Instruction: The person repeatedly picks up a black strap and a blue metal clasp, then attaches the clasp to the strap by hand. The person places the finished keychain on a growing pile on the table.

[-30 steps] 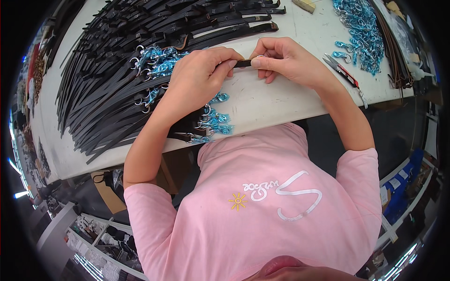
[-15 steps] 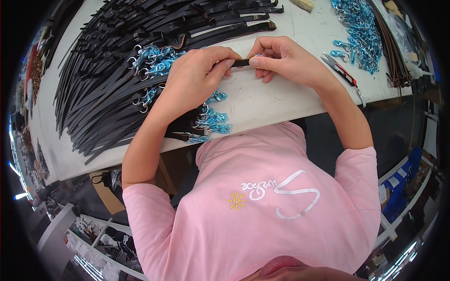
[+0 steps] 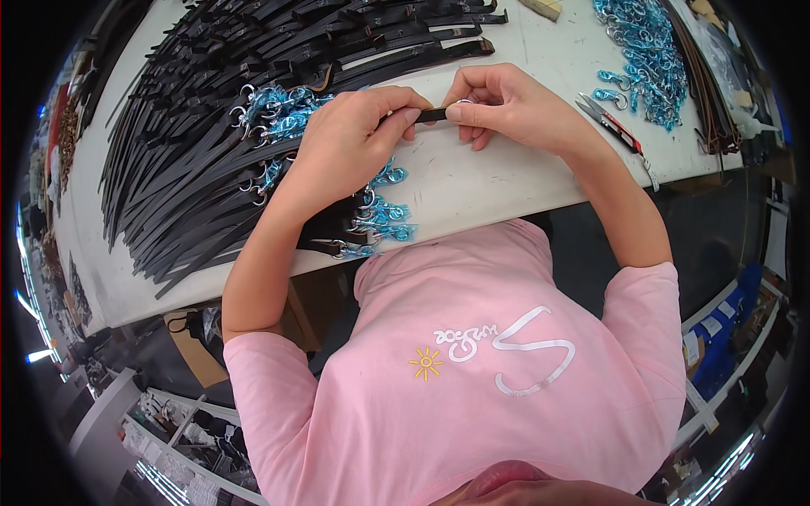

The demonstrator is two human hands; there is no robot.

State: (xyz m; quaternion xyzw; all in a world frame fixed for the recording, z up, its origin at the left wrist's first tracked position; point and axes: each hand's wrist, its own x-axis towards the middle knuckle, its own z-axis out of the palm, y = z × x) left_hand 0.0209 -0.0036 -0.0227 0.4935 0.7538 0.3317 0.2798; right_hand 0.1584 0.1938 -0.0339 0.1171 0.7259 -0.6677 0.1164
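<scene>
**Both hands pinched on one black strap end**

Gripping tight: my left hand (image 3: 350, 139) closes thumb and fingers around a short black strap (image 3: 432, 115), and my right hand (image 3: 506, 105) pinches the other end, where a small metal ring (image 3: 462, 103) shows at the fingertips. Strap sits between the two hands at about 12 o'clock in the view, held just above the white table (image 3: 472, 181).

Around it: big fan of black straps (image 3: 211, 110) from 9 to 12 o'clock, a cluster of blue-wrapped metal clips (image 3: 278, 114) under and beside the left wrist, more of them at 7 o'clock of that hand (image 3: 380, 215). Second heap of blue clips (image 3: 645, 46) at 1 o'clock. Red-handled snips (image 3: 614, 126) lie just right of the right wrist, untouched.

My read: this is feeding the strap tip through the ring. To do it well, I'd keep the left pinch close to the tip so the strap stays stiff, hold the ring square to it with the right, and keep the work low over the table. Whether the tip is through yet, I cannot tell; fingers hide it.
</scene>
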